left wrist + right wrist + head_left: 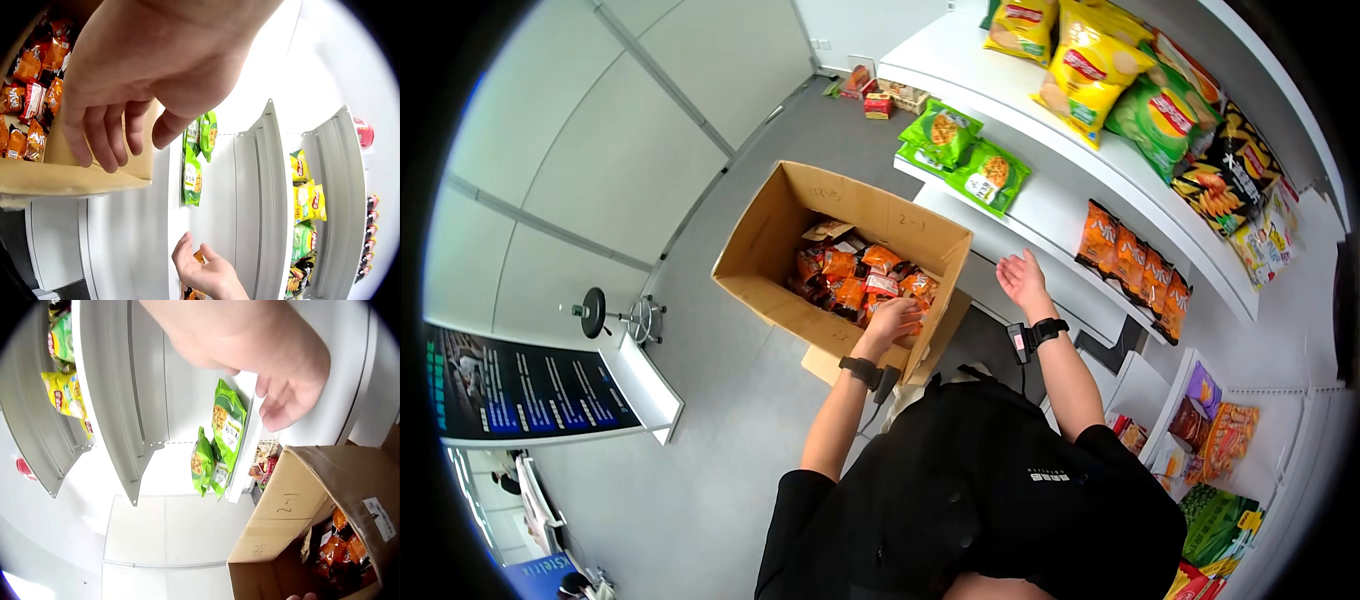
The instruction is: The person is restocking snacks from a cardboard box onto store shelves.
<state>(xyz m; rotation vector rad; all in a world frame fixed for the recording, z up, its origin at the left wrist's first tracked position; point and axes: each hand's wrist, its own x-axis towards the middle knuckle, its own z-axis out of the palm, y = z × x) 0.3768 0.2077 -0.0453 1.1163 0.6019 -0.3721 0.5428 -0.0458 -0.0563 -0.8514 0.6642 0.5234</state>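
"Condition of the left hand?"

"I find it over the open brown cardboard box, fingers loosely bent, slightly spread. Orange-and-black plastic snack packets lie piled inside."

"And the right hand?"

"I record it near the white shelf board, fingers together, thumb apart. Orange-and-black plastic bags sit in a row there; bright green plastic bags lie towards the other end."

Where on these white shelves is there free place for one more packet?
On the white shelf, between the glossy green bags and the orange-black packets. Also on the white shelf above, left of the yellow chip bags. The brown cardboard box is crowded with orange snack packets.
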